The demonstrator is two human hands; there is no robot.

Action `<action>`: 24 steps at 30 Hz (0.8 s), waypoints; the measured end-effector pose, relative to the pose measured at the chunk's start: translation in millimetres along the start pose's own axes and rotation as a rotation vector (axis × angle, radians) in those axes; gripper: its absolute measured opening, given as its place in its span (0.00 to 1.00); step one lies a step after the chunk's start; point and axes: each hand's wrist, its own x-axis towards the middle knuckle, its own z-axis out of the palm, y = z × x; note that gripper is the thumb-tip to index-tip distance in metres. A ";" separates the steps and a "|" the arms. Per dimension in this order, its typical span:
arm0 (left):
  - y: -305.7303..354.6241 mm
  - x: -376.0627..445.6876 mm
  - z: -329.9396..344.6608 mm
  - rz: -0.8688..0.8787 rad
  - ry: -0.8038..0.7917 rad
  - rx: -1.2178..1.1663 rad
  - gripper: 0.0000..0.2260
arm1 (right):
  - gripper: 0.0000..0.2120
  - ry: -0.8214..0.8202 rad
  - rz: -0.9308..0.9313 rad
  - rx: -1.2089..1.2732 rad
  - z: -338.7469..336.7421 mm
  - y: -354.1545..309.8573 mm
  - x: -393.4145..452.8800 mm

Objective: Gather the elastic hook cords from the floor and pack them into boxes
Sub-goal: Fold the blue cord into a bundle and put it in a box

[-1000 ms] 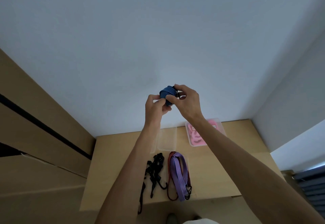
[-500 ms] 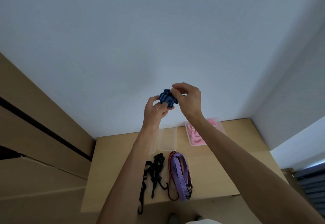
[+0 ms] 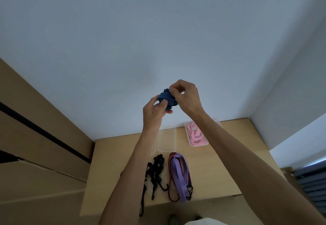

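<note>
Blue striped cord (image 3: pixel 165 97): one, wound into a compact bundle, held raised in front of the pale wall (image 3: pixel 158 30), above the far edge of the wooden table (image 3: pixel 220 163). A dark end piece shows at its lower right side.

Left hand (image 3: pixel 153 113): cups the bundle from below and the left, fingers curled round it, thumb pressed on its front.

Right hand (image 3: pixel 185 95): above and to the right of the bundle, thumb and forefinger pinched together at its top edge, remaining fingers curled in; what exactly is pinched is too small to tell.

Purple cord (image 3: pixel 180 173): flat, looped, lying on the table near its front edge, black hooks at the near end.

Red cord (image 3: pixel 169 177): thin loop, lying under and just left of the purple one.

Black cords (image 3: pixel 155 171): tangled cluster with hooks, left of the purple cord; one strand hangs over the table's front edge.

Clear box (image 3: pixel 166 140): open, on the table near the wall, partly hidden by the left forearm.

Second clear box (image 3: pixel 195 134): to the right of the first, holding coiled pink cord (image 3: pixel 195 136) and a small white label.
</note>
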 end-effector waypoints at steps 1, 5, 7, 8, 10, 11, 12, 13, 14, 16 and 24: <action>-1.6 -0.4 0.6 -0.004 0.017 0.000 0.09 | 0.06 -0.009 0.011 0.003 0.6 1.8 -2.2; -10.4 1.1 2.5 -0.059 0.086 -0.014 0.08 | 0.04 -0.018 0.053 0.039 4.5 10.1 -11.3; -15.8 -0.3 2.7 -0.077 0.101 -0.013 0.08 | 0.04 -0.040 0.065 0.031 6.2 13.9 -14.1; -18.7 -1.0 2.6 -0.082 0.111 -0.004 0.08 | 0.05 -0.053 0.068 0.019 7.3 15.9 -15.1; -24.6 -2.5 1.2 -0.093 0.129 0.023 0.08 | 0.10 -0.095 0.047 -0.050 9.6 20.5 -17.7; -25.9 -2.3 0.3 -0.099 0.131 0.030 0.08 | 0.13 -0.121 0.023 -0.094 10.5 23.0 -18.6; -26.3 -1.4 -0.8 -0.105 0.129 0.028 0.09 | 0.16 -0.144 -0.002 -0.123 11.1 25.8 -19.4; -26.2 0.1 -1.7 -0.114 0.125 0.019 0.10 | 0.19 -0.160 -0.027 -0.139 11.6 28.4 -20.6; -25.8 1.8 -2.4 -0.122 0.120 0.005 0.12 | 0.21 -0.164 -0.053 -0.152 12.7 30.6 -22.0; -24.1 3.3 -4.1 -0.138 0.108 -0.022 0.13 | 0.22 -0.129 -0.103 -0.173 16.5 34.7 -24.6; -23.6 -1.3 -12.4 -0.126 0.006 0.011 0.11 | 0.18 -0.089 -0.092 -0.298 21.7 50.7 -25.5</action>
